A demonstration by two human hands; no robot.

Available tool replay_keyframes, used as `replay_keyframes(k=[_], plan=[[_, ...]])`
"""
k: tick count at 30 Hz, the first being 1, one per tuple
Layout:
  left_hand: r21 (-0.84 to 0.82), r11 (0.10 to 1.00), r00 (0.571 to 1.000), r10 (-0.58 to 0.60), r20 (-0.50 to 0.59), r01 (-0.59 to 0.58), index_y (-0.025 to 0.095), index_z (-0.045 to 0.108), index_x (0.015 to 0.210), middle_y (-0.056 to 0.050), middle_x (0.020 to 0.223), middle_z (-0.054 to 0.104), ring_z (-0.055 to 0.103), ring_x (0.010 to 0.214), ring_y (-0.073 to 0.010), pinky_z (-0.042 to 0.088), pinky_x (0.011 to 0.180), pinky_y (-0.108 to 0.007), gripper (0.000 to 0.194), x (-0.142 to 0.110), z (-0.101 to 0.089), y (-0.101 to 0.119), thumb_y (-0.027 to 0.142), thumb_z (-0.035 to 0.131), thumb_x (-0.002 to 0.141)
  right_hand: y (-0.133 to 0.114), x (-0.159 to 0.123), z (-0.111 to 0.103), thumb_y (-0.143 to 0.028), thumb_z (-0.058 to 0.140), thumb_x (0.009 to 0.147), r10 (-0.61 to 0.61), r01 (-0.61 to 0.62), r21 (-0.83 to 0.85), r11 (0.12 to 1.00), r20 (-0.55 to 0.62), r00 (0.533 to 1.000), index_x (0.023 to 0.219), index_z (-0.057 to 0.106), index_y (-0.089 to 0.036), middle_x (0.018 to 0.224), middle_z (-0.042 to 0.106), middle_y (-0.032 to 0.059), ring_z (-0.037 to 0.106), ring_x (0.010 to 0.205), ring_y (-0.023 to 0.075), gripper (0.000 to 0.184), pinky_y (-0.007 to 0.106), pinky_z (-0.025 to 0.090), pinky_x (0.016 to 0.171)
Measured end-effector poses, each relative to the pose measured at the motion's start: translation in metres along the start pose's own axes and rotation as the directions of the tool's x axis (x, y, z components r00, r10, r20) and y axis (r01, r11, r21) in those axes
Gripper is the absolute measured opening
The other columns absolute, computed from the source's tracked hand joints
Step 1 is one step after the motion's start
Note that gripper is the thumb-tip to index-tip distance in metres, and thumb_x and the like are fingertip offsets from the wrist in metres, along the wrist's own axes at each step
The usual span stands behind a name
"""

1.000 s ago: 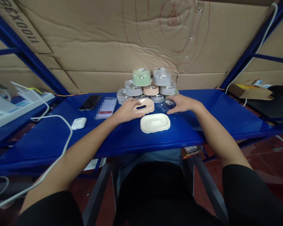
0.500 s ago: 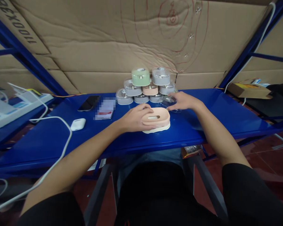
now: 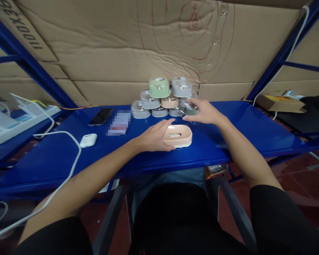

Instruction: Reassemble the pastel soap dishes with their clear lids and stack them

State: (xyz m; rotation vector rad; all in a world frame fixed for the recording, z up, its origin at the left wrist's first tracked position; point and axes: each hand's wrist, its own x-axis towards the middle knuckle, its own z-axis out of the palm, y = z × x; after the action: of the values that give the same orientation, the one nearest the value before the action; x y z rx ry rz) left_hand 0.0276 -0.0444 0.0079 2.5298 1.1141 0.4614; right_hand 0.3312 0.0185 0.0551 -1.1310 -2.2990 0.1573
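The left hand [image 3: 152, 137] is laid against a pink oval soap dish [image 3: 182, 135], its fingers [image 3: 166, 124] extended and open, not closed around it. The dish is seated on a cream dish [image 3: 179, 146], on a blue steel table [image 3: 207, 150]. At 1 o'clock from the dish, the right hand [image 3: 204, 111] is curved over a clear plastic lid [image 3: 187, 112]; whether it is gripped cannot be told. Round plastic cases [image 3: 158, 88] are stacked at 12 o'clock. An earbud case [image 3: 88, 140] is noted at 9 o'clock, a phone [image 3: 100, 116] at 10 o'clock.

L hand [image 3: 154, 137] on peach soap dish [image 3: 177, 135] (cream base [image 3: 178, 146]).
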Motion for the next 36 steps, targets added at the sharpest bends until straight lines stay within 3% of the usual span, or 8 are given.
replay_keyframes(k=[3,11,14,17,21,30,36], plan=[[-0.055,0.998,0.999,-0.025,-0.042,0.023,0.020,0.025,0.182,-0.028,0.183,0.040,0.041,0.170,-0.0530,0.038,0.136,-0.071,0.127,0.003,0.004,-0.005,0.054,0.089,0.077,-0.005,-0.001,0.000,-0.076,0.088,0.081,-0.049,0.049,0.011,0.999,-0.008,0.999,0.149,0.072,-0.018,0.125,0.082,0.0164,0.076,0.112,0.0369,0.091,0.051,0.059,0.103],[-0.179,0.984,0.992,0.000,-0.123,-0.022,0.021,0.019,0.183,-0.026,0.178,0.047,0.049,0.164,-0.0509,0.045,0.132,-0.069,0.129,0.009,0.009,-0.017,0.040,0.087,0.075,-0.013,-0.003,0.007,-0.073,0.084,0.084,-0.130,0.129,0.065,0.990,0.014,0.991,0.150,0.071,-0.015,0.135,0.080,0.0187,0.074,0.115,0.0358,0.089,0.051,0.057,0.104],[-0.219,0.976,0.994,-0.019,-0.111,-0.006,0.021,0.018,0.183,-0.027,0.178,0.049,0.053,0.162,-0.0509,0.047,0.131,-0.069,0.130,0.010,0.010,-0.023,0.042,0.090,0.077,-0.017,-0.003,0.008,-0.072,0.085,0.084,-0.153,0.149,0.064,0.987,0.056,0.987,0.151,0.072,-0.016,0.136,0.080,0.0188,0.074,0.115,0.0362,0.089,0.052,0.058,0.105],[-0.268,0.963,0.988,-0.034,-0.153,-0.008,0.020,0.016,0.183,-0.029,0.181,0.043,0.044,0.169,-0.0517,0.040,0.136,-0.070,0.141,0.013,0.014,-0.032,0.053,0.098,0.073,-0.021,-0.004,0.009,-0.071,0.088,0.082,-0.159,0.154,0.053,0.987,0.117,0.980,0.154,0.072,-0.019,0.134,0.080,0.0172,0.075,0.117,0.0377,0.090,0.053,0.058,0.107],[-0.320,0.947,0.984,-0.039,-0.176,-0.020,0.022,0.018,0.184,-0.028,0.176,0.050,0.049,0.165,-0.0502,0.044,0.134,-0.067,0.150,0.015,0.017,-0.040,0.062,0.104,0.067,-0.027,-0.006,0.015,-0.068,0.088,0.084,-0.203,0.190,0.089,0.978,0.167,0.965,0.157,0.072,-0.023,0.147,0.076,0.0161,0.071,0.133,0.0403,0.087,0.055,0.054,0.118],[-0.446,0.895,0.988,-0.064,-0.141,-0.005,0.024,0.017,0.185,-0.027,0.173,0.054,0.054,0.162,-0.0478,0.044,0.134,-0.068,0.151,0.015,0.018,-0.035,0.052,0.107,0.066,-0.033,-0.007,0.032,-0.065,0.086,0.090,-0.257,0.234,0.140,0.962,0.183,0.949,0.158,0.071,-0.024,0.148,0.073,0.0160,0.069,0.135,0.0393,0.081,0.058,0.052,0.123],[-0.425,0.905,0.986,-0.063,-0.156,-0.009,0.024,0.018,0.184,-0.028,0.175,0.051,0.052,0.164,-0.0494,0.045,0.133,-0.069,0.152,0.015,0.018,-0.033,0.053,0.107,0.064,-0.032,-0.007,0.039,-0.068,0.086,0.089,-0.285,0.258,0.149,0.955,0.213,0.935,0.159,0.071,-0.025,0.134,0.074,0.0141,0.070,0.122,0.0356,0.083,0.056,0.055,0.115]])
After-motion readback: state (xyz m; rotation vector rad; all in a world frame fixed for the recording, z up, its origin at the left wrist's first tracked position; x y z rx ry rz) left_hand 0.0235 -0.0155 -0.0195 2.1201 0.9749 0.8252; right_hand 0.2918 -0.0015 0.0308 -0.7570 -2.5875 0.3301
